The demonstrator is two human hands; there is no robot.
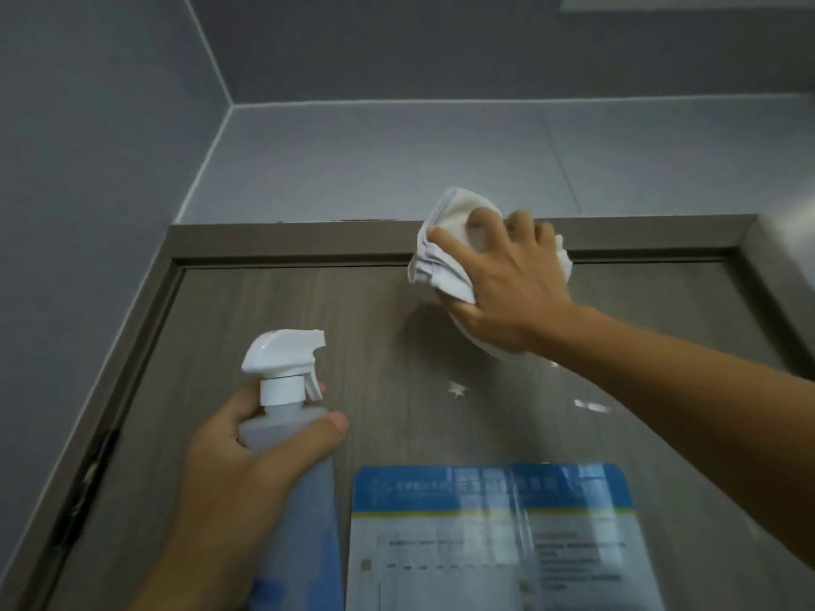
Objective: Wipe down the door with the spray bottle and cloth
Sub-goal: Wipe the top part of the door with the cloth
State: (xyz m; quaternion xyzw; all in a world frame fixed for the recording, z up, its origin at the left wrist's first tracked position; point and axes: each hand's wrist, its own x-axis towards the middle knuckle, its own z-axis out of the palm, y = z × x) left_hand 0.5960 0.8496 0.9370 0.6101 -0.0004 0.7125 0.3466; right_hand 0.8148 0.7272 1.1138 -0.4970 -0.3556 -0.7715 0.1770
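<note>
The grey-brown wood-grain door [264, 310] fills the lower view, its top edge under the frame [308, 240]. My right hand [507, 284] grips a bunched white cloth [445, 240] and holds it against the door's top edge and the frame. My left hand [238, 474] holds a translucent spray bottle [286, 429] by its neck. Its white trigger head points right, toward the door, with a finger by the trigger. Small wet or shiny marks [456, 390] lie on the door below the cloth.
A blue and white laminated notice [494, 540] is stuck to the door at the lower middle. A hinge [92, 474] shows on the left side of the door frame. Grey walls [110, 147] meet in a corner above left. A pale blurred object [794, 240] sits at the right edge.
</note>
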